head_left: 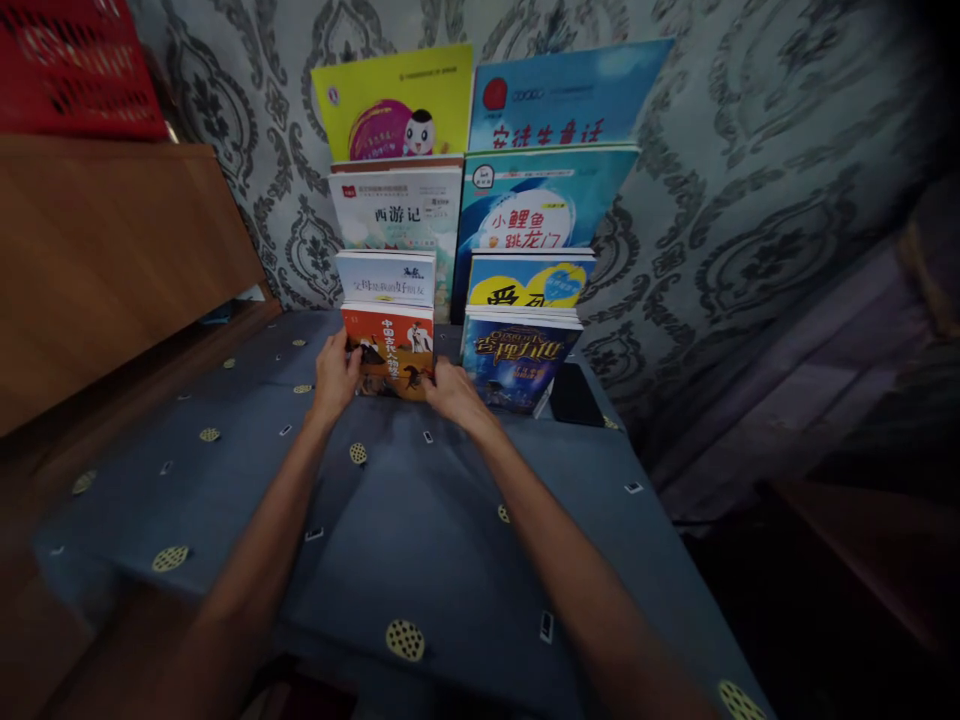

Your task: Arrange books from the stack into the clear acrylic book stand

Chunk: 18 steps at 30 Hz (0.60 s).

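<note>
My left hand grips the left edge of an orange book that stands upright at the front of the left stack. On that book's lower right edge, my right hand closes with thumb and fingers. Behind it rise a pale blue-white book, a white book and a yellow-green book. Beside my right hand stands a dark blue book. Stepped up behind that are a yellow-and-blue book, a teal book and a taller blue book.
The books stand on a table with a blue-grey patterned cloth, against a wall with damask wallpaper. A black flat object lies right of the stacks. At left are a wooden cabinet and a red basket.
</note>
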Motion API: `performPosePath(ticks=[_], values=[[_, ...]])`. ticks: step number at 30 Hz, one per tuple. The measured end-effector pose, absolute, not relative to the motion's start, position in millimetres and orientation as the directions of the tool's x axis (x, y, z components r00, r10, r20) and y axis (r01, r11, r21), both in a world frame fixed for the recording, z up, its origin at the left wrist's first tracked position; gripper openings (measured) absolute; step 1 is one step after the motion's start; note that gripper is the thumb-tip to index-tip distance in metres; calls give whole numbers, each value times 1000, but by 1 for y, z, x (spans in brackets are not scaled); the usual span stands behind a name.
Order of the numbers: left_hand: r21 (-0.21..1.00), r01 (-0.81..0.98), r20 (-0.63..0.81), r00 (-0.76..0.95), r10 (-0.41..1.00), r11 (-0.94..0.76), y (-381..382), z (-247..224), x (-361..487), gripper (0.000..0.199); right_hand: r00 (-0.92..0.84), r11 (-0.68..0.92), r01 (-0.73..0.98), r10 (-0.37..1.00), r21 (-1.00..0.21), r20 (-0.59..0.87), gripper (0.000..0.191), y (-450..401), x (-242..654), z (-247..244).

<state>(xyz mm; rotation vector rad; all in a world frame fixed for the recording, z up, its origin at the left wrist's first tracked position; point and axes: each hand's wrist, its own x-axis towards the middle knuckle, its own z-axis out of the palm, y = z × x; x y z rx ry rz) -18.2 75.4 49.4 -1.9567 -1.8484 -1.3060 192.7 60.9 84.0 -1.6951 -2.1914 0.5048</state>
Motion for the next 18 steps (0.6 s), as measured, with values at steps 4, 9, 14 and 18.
performPosePath(ticks=[4,9,14,18], values=[[465,849,638,-125,760,-250,78,47,-25,40,-258,259,847,964,-464,67,34,57,192,89],[465,849,618,-110,778,-250,80,49,-32,37,-245,263,853,965,-452,98,34,56,191,90],[471,840,612,-91,786,-269,81,48,-35,36,-258,271,866,962,-420,88,33,58,191,83],[483,817,630,-75,773,-314,83,42,-38,34,-279,285,882,958,-375,71,32,56,194,79]])
